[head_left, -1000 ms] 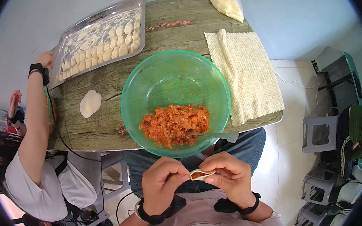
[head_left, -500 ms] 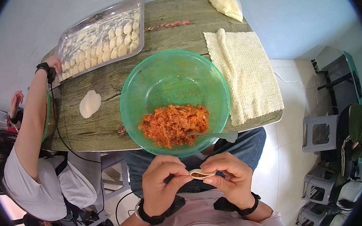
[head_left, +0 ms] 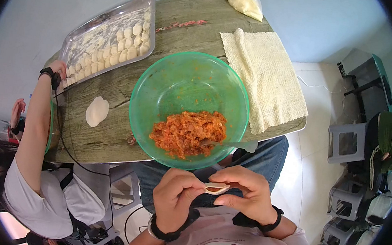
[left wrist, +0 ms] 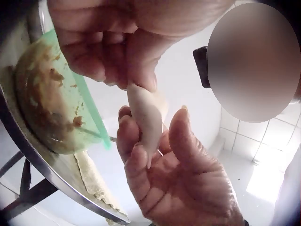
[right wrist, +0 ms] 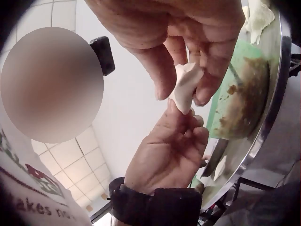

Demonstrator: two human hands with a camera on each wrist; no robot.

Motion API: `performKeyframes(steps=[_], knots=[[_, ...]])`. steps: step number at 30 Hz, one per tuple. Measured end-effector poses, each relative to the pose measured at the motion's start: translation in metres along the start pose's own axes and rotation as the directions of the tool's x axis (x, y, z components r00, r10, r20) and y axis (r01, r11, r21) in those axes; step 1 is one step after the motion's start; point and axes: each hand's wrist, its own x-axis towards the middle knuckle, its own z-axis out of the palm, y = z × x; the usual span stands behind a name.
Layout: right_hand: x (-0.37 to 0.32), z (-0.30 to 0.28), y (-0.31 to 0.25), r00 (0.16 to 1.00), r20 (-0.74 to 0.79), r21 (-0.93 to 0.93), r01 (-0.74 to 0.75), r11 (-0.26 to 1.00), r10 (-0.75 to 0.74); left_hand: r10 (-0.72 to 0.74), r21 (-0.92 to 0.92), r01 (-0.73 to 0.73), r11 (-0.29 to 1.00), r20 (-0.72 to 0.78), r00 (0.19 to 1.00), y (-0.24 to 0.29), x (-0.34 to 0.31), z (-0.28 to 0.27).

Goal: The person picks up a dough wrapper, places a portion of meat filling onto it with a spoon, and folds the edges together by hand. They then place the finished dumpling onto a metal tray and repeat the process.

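Pinching a pale dumpling [head_left: 217,188] at both ends, the left hand [head_left: 178,195] and right hand [head_left: 245,194] curl thumbs and fingertips onto its folded wrapper. Its seam gapes in the middle, showing reddish filling. It sits at six o'clock from the green bowl [head_left: 162,80], beyond the table [head_left: 114,92] edge.

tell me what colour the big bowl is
The bowl is translucent green, clearest in the head view.
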Motion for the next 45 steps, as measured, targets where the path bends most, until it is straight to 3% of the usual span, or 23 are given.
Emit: performKeyframes(steps=[7,15,24,26,45], knots=[[-0.002,0.004,0.002,0.998,-0.062,-0.067,-0.017,0.998,0.013,0.089,0.094,-0.091,0.991,0.030,0.996,0.003,0.003,-0.001],[0.001,0.005,-0.005,0.989,-0.032,-0.291,0.128,0.948,-0.144,0.089,0.113,-0.091,0.989,0.027,0.996,-0.002,0.001,0.000],[0.002,0.009,-0.003,0.979,-0.089,-0.362,0.140,0.922,-0.183,0.030,0.091,-0.037,0.995,0.075,0.997,0.003,0.005,-0.002],[0.002,0.008,-0.005,0.979,-0.060,-0.362,0.163,0.918,-0.197,0.089,0.143,-0.104,0.984,0.108,0.990,0.004,0.005,-0.003],[0.004,0.011,-0.003,0.963,-0.021,-0.387,0.241,0.890,-0.269,0.114,0.146,-0.119,0.982,0.042,0.993,-0.007,0.000,0.000]])
